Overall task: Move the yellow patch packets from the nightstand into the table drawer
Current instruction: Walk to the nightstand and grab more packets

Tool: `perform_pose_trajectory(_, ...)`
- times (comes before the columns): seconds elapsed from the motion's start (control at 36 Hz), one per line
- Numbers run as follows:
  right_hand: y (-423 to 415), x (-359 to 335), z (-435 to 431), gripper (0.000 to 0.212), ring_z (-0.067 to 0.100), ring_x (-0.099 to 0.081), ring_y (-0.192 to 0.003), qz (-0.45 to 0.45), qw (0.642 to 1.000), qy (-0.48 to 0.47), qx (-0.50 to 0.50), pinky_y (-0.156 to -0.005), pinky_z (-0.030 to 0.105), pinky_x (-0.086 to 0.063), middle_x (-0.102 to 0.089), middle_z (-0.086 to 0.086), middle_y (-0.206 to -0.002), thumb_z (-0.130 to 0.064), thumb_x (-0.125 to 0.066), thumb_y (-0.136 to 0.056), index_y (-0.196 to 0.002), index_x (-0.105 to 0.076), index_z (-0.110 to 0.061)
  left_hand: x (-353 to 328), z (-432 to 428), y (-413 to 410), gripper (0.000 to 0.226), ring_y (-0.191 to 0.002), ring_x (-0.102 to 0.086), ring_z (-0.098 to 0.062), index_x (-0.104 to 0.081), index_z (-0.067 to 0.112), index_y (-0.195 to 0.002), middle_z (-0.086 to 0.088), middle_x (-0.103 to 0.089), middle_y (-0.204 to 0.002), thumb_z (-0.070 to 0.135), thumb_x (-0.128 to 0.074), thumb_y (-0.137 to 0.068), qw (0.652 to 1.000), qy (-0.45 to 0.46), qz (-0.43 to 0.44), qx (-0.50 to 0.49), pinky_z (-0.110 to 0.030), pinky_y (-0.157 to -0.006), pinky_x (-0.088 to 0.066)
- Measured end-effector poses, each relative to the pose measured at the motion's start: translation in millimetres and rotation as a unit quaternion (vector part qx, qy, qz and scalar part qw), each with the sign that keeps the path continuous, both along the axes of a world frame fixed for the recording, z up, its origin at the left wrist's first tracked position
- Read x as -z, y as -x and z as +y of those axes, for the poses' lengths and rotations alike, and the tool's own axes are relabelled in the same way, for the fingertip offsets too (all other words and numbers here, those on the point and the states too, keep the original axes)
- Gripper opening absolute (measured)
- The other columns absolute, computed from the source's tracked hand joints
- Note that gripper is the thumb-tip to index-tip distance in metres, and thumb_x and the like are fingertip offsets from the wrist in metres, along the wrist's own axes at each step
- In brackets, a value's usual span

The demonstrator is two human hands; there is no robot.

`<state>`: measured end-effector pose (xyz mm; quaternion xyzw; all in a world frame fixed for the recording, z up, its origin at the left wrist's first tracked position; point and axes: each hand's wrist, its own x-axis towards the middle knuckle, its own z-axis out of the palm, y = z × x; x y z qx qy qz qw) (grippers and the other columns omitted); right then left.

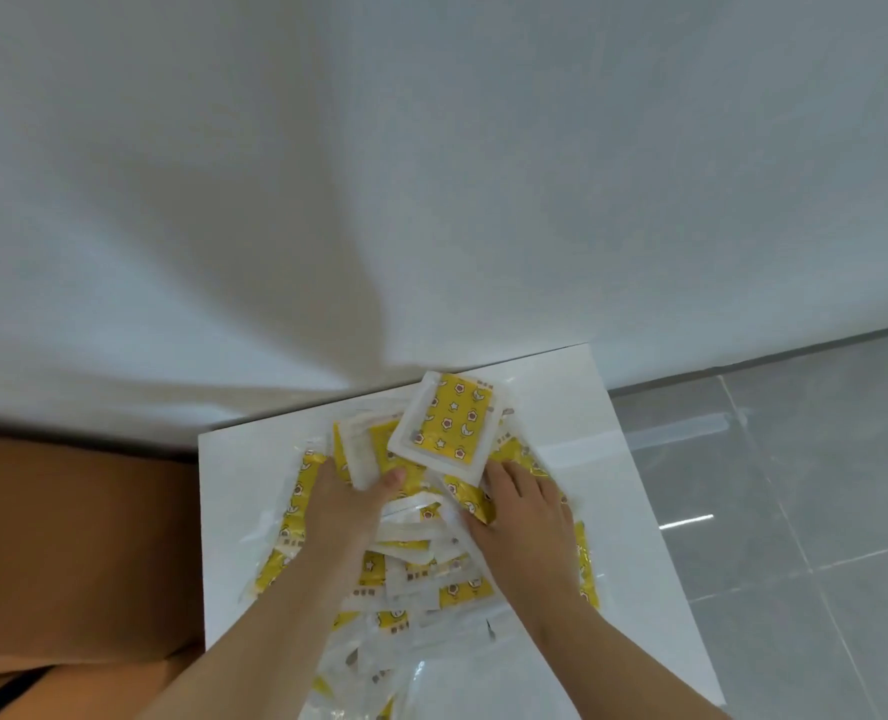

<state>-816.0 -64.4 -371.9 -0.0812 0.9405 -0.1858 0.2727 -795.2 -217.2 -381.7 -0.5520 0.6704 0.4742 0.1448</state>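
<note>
on the glossy white nightstand (229, 485) i see a heap of flat, crinkly-wrapped yellow patch packets (444, 423); my left hand (338, 506) clasps a thick stack, my right hand (527, 522) lies flat-fingered on the heap.

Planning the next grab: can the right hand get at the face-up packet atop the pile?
Probably yes. The packet lies uncovered on top of the pile, and the right hand rests right beside its near edge; nothing stands between them.
</note>
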Motion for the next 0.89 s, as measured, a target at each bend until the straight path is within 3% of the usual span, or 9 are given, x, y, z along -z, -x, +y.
perform_pose_trajectory(0.08, 5, -10, 6, 0.043, 0.02, -0.043, -0.122, -0.021, 0.999, -0.002, -0.031, -0.098, 0.029, -0.037, -0.049, -0.004, -0.134, -0.042, -0.039, -0.096, -0.133, -0.043, -0.02, -10, -5, -8, 0.06, -0.116, -0.054, -0.034, -0.054, 0.009, -0.126, -0.012, -0.058, -0.126, 0.041, -0.071, -0.078, 1.0, -0.016, 0.004, 0.003, -0.049, -0.097, -0.045)
perform_pose_trajectory(0.17, 9, -23, 8, 0.03, 0.017, -0.054, -0.092, -0.028, 0.999, 0.008, -0.015, -0.074, 0.028, -0.043, -0.061, -0.001, -0.105, -0.033, -0.032, -0.1, -0.119, -0.05, -0.019, -25, -7, -14, 0.042, -0.107, -0.056, -0.032, -0.058, 0.004, -0.117, -0.014, -0.06, -0.118, 0.033, -0.064, -0.087, 1.0, -0.01, 0.004, 0.023, -0.037, -0.089, -0.045)
perform_pose_trajectory(0.25, 6, -34, 11, 0.027, 0.015, -0.052, -0.073, -0.04, 0.999, 0.033, 0.002, -0.064, 0.027, -0.041, -0.06, -0.001, -0.086, -0.03, -0.032, -0.101, -0.113, -0.052, -0.017, -35, -10, -20, 0.038, -0.106, -0.056, -0.032, -0.057, 0.004, -0.118, -0.013, -0.06, -0.118, 0.029, -0.06, -0.09, 0.999, -0.004, -0.009, 0.039, -0.033, -0.083, -0.043)
perform_pose_trajectory(0.39, -3, -57, 13, 0.02, 0.02, -0.057, -0.071, -0.057, 0.992, 0.088, 0.068, -0.063, 0.032, -0.046, -0.062, 0.003, -0.08, -0.022, -0.038, -0.098, -0.108, -0.053, -0.015, -59, -12, -33, 0.03, -0.097, -0.06, -0.033, -0.06, 0.005, -0.114, -0.013, -0.065, -0.103, 0.019, -0.063, -0.088, 0.999, -0.023, -0.006, 0.027, -0.043, -0.088, -0.05)
perform_pose_trajectory(0.53, -12, -80, 14, 0.023, 0.019, -0.061, -0.079, -0.062, 0.983, 0.126, 0.118, -0.072, 0.034, -0.051, -0.062, 0.001, -0.084, -0.02, -0.044, -0.096, -0.116, -0.053, -0.017, -87, -10, -42, 0.047, -0.087, -0.053, -0.026, -0.04, 0.008, -0.126, -0.01, -0.058, -0.107, 0.017, -0.064, -0.087, 0.998, 0.031, 0.016, 0.056, -0.034, -0.076, -0.045)
perform_pose_trajectory(0.64, -19, -96, 16, 0.022, 0.02, -0.063, -0.085, -0.07, 0.974, 0.15, 0.152, -0.077, 0.037, -0.054, -0.064, 0.001, -0.089, -0.024, -0.043, -0.097, -0.116, -0.052, -0.018, -101, -11, -48, 0.017, -0.077, -0.049, -0.023, -0.047, 0.009, -0.089, -0.008, -0.055, -0.088, 0.024, -0.056, -0.092, 0.993, 0.044, 0.024, 0.106, -0.034, -0.068, -0.042)
perform_pose_trajectory(0.69, -24, -102, 16, 0.02, 0.021, -0.063, -0.086, -0.068, 0.97, 0.158, 0.172, -0.078, 0.039, -0.054, -0.063, 0.001, -0.09, -0.025, -0.043, -0.097, -0.114, -0.051, -0.018, -107, -12, -51, 0.02, -0.082, -0.052, -0.026, -0.048, 0.008, -0.085, -0.01, -0.055, -0.089, 0.026, -0.054, -0.093, 0.992, 0.028, 0.031, 0.12, -0.037, -0.072, -0.044)
perform_pose_trajectory(0.78, -33, -110, 15, 0.022, 0.021, -0.062, -0.088, -0.061, 0.962, 0.16, 0.211, -0.079, 0.039, -0.054, -0.063, 0.002, -0.094, -0.026, -0.043, -0.097, -0.116, -0.05, -0.017, -113, -14, -55, 0.023, -0.094, -0.055, -0.032, -0.054, 0.003, -0.097, -0.016, -0.06, -0.101, 0.025, -0.055, -0.093, 0.992, 0.006, 0.055, 0.115, -0.041, -0.082, -0.046)
perform_pose_trajectory(0.89, -46, -118, 12, 0.025, 0.02, -0.061, -0.093, -0.055, 0.948, 0.169, 0.262, -0.081, 0.037, -0.053, -0.059, -0.001, -0.097, -0.025, -0.041, -0.097, -0.12, -0.048, -0.015, -121, -20, -59, 0.014, -0.094, -0.058, -0.03, -0.057, 0.01, -0.097, -0.011, -0.063, -0.1, 0.023, -0.057, -0.092, 0.987, -0.006, 0.08, 0.138, -0.043, -0.086, -0.049)
